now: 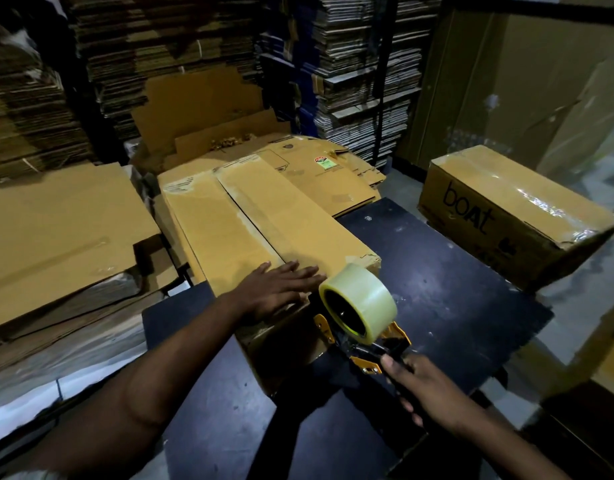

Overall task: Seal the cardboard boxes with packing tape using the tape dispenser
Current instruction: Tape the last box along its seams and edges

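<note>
A long cardboard box [264, 216] lies on a dark table [437, 271], its length running from centre toward 11 o'clock, top flaps closed along a centre seam. The left hand [281, 289] rests flat on the box's near end, fingers straight and spread. Immediately at 3 o'clock from that hand, the tape dispenser [361, 327], yellow and black with a clear tape roll [364, 299], sits at the box's near corner; whether it touches the cardboard cannot be told. The right hand [419, 386] grips its handle, fingers curled round it. At 2 o'clock a taped box [513, 216] marked "boat" stands on the table. Flattened cartons [56, 230] lie at 9 o'clock; stacked cardboard [361, 81] fills the dim background.
</note>
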`<state>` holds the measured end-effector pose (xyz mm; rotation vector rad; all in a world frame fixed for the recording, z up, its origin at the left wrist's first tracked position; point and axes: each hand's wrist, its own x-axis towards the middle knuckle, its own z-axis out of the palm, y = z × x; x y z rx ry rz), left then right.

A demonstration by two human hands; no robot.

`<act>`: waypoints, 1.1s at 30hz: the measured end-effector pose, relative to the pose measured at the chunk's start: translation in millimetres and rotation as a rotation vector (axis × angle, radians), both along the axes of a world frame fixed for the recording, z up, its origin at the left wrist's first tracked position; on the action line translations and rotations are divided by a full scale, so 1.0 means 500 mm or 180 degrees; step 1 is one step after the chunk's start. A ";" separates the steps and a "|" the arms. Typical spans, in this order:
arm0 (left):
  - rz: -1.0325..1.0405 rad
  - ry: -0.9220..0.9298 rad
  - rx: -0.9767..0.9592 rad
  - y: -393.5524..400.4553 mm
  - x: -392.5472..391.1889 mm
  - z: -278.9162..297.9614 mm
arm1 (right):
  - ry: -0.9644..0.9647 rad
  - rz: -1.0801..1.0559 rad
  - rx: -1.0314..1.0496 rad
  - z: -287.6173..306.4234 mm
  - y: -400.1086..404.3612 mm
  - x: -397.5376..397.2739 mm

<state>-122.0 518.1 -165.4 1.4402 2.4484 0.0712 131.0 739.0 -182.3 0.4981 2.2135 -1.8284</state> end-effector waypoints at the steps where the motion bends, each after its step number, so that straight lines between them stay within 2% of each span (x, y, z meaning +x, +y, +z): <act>1: 0.0051 0.0006 0.0001 0.002 -0.003 0.002 | 0.0019 -0.0019 -0.0012 -0.006 0.001 -0.006; 12: 0.0868 0.0285 -0.0260 0.026 -0.030 -0.006 | 0.0186 -0.0056 -0.0300 -0.042 0.023 -0.060; 22: 0.1791 0.0301 0.0144 0.043 -0.019 -0.020 | 0.0139 -0.0047 -0.0364 -0.048 0.048 -0.082; 33: 0.2180 0.0465 0.0692 0.064 -0.017 -0.004 | 0.0158 0.0031 -0.0385 -0.038 0.061 -0.088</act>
